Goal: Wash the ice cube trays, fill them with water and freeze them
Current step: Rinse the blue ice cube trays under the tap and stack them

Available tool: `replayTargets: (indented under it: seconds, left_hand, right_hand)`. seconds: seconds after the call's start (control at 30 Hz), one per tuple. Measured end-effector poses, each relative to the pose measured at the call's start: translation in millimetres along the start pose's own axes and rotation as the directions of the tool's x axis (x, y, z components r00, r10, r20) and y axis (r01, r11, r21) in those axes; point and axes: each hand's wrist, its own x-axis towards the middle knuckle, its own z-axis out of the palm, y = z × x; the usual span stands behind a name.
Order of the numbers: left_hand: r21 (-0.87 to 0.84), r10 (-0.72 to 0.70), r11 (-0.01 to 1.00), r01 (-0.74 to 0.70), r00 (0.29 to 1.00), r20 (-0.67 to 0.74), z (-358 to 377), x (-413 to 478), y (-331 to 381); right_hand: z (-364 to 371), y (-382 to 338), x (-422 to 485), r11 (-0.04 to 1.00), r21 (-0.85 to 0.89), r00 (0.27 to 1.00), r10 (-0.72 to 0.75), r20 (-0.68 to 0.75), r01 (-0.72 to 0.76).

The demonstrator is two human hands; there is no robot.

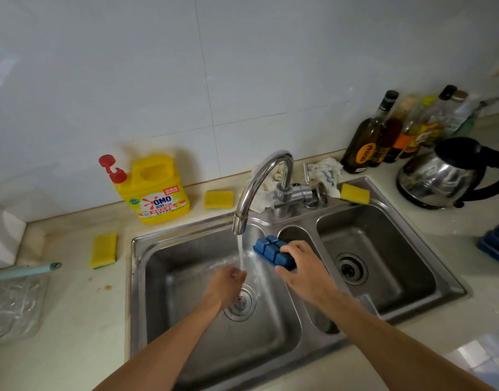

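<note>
A blue ice cube tray (270, 251) hangs bottom side up over the left basin of the steel sink (186, 320), and my right hand (301, 268) grips its near end. Water runs from the chrome tap (259, 184) in a stream just left of the tray. My left hand (228, 286) is under that stream with its fingers curled in and nothing held. More blue ice cube trays (496, 244) are stacked on the counter at the far right edge.
A yellow dish-soap jug (155, 190) stands behind the sink. Yellow sponges lie at the left (103, 249), by the jug (218, 199) and at the right basin's back rim (355, 193). A steel kettle (440, 176), bottles (383, 134) and a plastic bag (14, 306) occupy the counter.
</note>
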Motion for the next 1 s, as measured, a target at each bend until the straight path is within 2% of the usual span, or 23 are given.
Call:
replayTargets:
  seconds: [0.1,0.23,0.3,0.37,0.4,0.43,0.47,0.53,0.6,0.63,0.67,0.73,0.77,0.8,0.83,0.9,0.97,1.0]
  left_hand:
    - [0.032,0.070,0.997,-0.069,0.998,-0.003,4.2,-4.0,0.7]
    - [0.102,0.090,0.991,-0.088,0.996,-0.012,5.1,-5.0,7.0]
    - [0.141,0.106,0.985,-0.100,0.994,-0.033,3.6,-5.1,9.8]
    - [0.214,0.121,0.970,-0.115,0.992,-0.018,3.3,-6.5,12.8]
    - [0.237,0.128,0.964,-0.121,0.992,-0.012,3.5,-6.5,13.2]
    - [0.250,0.138,0.959,-0.130,0.990,-0.011,3.6,-6.0,12.1]
    - [0.259,0.148,0.956,-0.137,0.989,-0.023,3.7,-4.1,10.6]
    - [0.272,0.148,0.953,-0.133,0.988,-0.033,2.5,-3.3,6.6]
    - [0.291,0.169,0.943,-0.160,0.986,-0.003,3.1,-2.9,3.1]
    - [0.294,0.170,0.942,-0.162,0.985,-0.004,3.5,-3.3,2.6]
    - [0.286,0.168,0.945,-0.156,0.986,-0.015,4.3,-4.0,2.4]
    - [0.284,0.178,0.945,-0.162,0.984,-0.033,6.0,-6.7,3.1]
    - [0.297,0.197,0.938,-0.179,0.980,-0.029,6.5,-7.8,4.0]
    - [0.305,0.211,0.932,-0.196,0.977,-0.019,7.9,-7.6,3.0]
    - [0.298,0.219,0.933,-0.203,0.976,-0.020,8.5,-7.0,2.1]
    - [0.284,0.196,0.941,-0.186,0.980,-0.009,6.6,-5.7,1.0]
    - [0.260,0.199,0.945,-0.200,0.979,0.032,7.1,-4.8,1.7]
    - [0.243,0.200,0.949,-0.199,0.980,0.022,7.4,-5.1,2.1]
  right_hand:
    - [-20.8,-9.7,2.8,0.993,0.080,0.979,-0.068,-0.194,0.085]
    - [-42.0,-16.0,6.8,0.966,0.177,0.900,-0.099,-0.424,0.190]
    - [-34.9,-3.0,3.9,0.988,0.120,0.934,-0.052,-0.354,0.100]
    - [-15.5,15.4,-6.9,0.998,-0.061,0.997,0.028,-0.070,-0.032]
    - [-5.0,22.2,-14.7,0.988,-0.145,0.997,0.056,0.060,-0.047]
    - [3.4,26.7,-20.9,0.984,-0.172,0.993,0.063,0.104,-0.045]
    - [7.9,27.6,-23.2,0.990,-0.134,0.997,0.052,0.064,-0.043]
    - [4.7,17.6,-19.7,0.999,-0.036,0.991,-0.003,-0.132,-0.002]
    - [-4.7,5.3,-11.4,0.997,-0.006,0.945,-0.075,-0.319,0.077]
    - [-8.4,1.9,-10.1,0.995,-0.002,0.936,-0.094,-0.339,0.099]
    - [-9.9,2.3,-11.7,0.994,-0.023,0.953,-0.109,-0.284,0.106]
    - [-7.0,6.3,-22.1,0.988,-0.147,0.999,-0.054,0.007,0.054]
    - [-3.3,10.7,-27.3,0.976,-0.216,0.991,-0.002,0.131,0.031]
    - [0.2,13.6,-31.0,0.975,-0.220,0.987,0.023,0.158,0.013]
    - [1.9,13.4,-31.8,0.986,-0.168,0.995,0.012,0.098,0.004]
    - [-2.8,6.1,-25.5,0.998,-0.059,0.991,-0.046,-0.128,0.039]
    - [-10.6,-2.2,-19.0,0.993,0.018,0.932,-0.103,-0.349,0.116]
    - [-10.8,-3.3,-17.5,0.991,0.034,0.923,-0.106,-0.370,0.127]
